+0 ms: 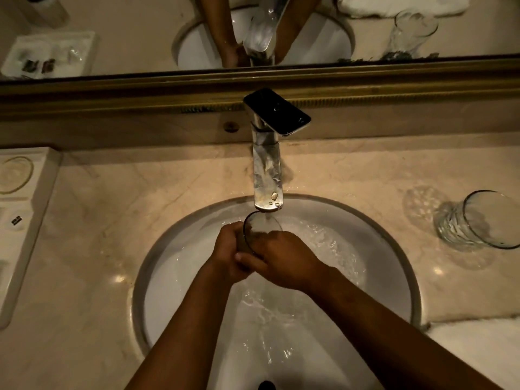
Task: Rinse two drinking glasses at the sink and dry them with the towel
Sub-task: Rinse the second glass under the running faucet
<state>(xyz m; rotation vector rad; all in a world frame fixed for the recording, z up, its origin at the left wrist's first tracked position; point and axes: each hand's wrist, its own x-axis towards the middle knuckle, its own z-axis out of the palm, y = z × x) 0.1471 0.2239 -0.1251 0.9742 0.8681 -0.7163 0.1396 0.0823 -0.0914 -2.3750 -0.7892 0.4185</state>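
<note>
A clear drinking glass (260, 225) is held under the chrome faucet (267, 178), its mouth up and water running into it. My left hand (228, 253) grips its left side and my right hand (284, 258) wraps around its right side, both over the white round sink (394, 266). Water splashes in the basin. A second drinking glass (478, 223) stands on the marble counter to the right, apart from my hands. A white towel (478, 350) lies at the counter's front right.
A white tray (25, 220) with small items sits along the left edge of the counter. A gold-framed mirror (253, 38) runs behind the faucet and reflects the sink, glass and towel. The sink drain (266, 385) shows at the bottom.
</note>
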